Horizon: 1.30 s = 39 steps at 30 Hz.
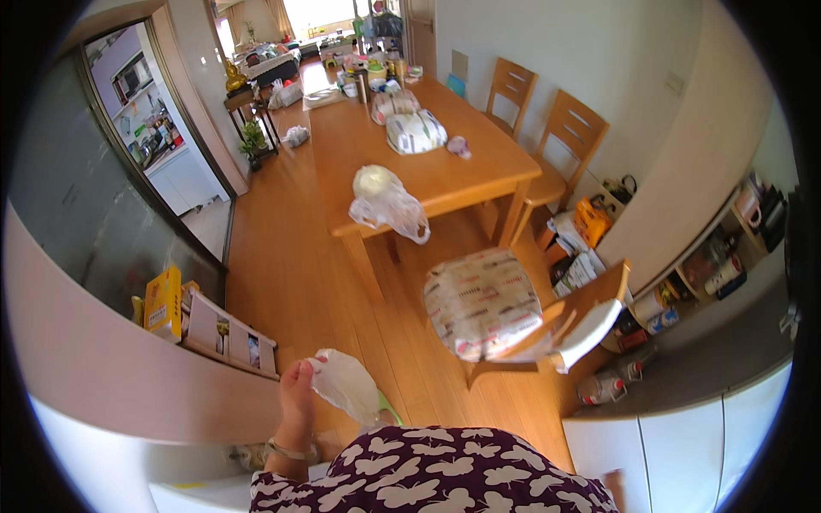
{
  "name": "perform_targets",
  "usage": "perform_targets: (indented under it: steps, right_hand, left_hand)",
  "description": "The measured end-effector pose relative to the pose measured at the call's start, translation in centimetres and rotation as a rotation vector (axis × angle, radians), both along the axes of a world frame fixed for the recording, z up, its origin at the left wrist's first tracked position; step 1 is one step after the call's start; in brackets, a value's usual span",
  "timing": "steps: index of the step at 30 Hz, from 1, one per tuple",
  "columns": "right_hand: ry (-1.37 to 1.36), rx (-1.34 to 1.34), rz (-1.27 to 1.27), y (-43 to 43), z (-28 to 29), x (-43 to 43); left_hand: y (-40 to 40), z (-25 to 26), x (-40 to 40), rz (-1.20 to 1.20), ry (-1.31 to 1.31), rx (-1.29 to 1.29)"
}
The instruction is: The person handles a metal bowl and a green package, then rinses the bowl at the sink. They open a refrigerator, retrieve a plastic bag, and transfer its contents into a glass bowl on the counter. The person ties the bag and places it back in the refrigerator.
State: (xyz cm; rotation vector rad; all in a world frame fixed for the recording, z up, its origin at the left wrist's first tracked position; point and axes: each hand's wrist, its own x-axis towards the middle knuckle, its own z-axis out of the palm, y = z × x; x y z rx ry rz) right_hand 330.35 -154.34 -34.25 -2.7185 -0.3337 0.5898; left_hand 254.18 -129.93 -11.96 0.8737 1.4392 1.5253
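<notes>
My left hand (297, 382), with a bangle at its wrist, is raised at the lower left, its fingers closed on the edge of a translucent white plastic bag (346, 382). The bag hangs out to the right of the fingers, in front of my patterned top. Behind its lower end a bit of something green (389, 409) shows. My right hand is not in view; only a bit of the right arm shows at the bottom right. Ahead, on the near corner of the wooden table (474, 173), lies a plastic bag (391, 208) around something round and pale.
A wooden chair with a patterned cushion (484, 301) stands right of centre. Two more chairs (573, 128) stand along the table's right side. A low rack with a yellow box (164, 304) is at the left. Large plastic bottles (601, 389) stand on the floor by the right cabinets.
</notes>
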Motion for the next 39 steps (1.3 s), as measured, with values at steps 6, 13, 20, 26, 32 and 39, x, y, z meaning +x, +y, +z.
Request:
perform_targets:
  steps: [6, 13, 20, 26, 32, 39]
  right_hand:
    - [0.365, -0.386, 1.445, 22.4, -1.4, -33.3]
    - [0.457, 0.479, 1.372, 43.0, 12.0, -54.5]
    - [0.714, 0.563, 1.298, 54.1, 15.6, -64.8]
    - [0.78, 0.802, 1.138, 66.6, 15.8, -72.0]
    - [0.617, 0.908, 1.217, 77.8, 18.6, -77.1]
    - [0.586, 0.746, 0.989, 87.9, 16.5, -83.4]
  left_hand:
    - [9.3, -1.4, -7.7, -0.101, -0.008, -0.033]
    - [23.4, 1.2, -16.1, -0.189, -0.061, -0.01]
    - [41.5, 2.5, -21.8, -0.282, 0.088, 0.02]
    - [58.8, 1.5, -24.8, -0.426, 0.237, 0.082]
    - [74.0, 0.4, -25.7, -0.567, 0.208, 0.184]
    - [86.4, -11.3, -30.8, -0.595, 1.022, 0.425]
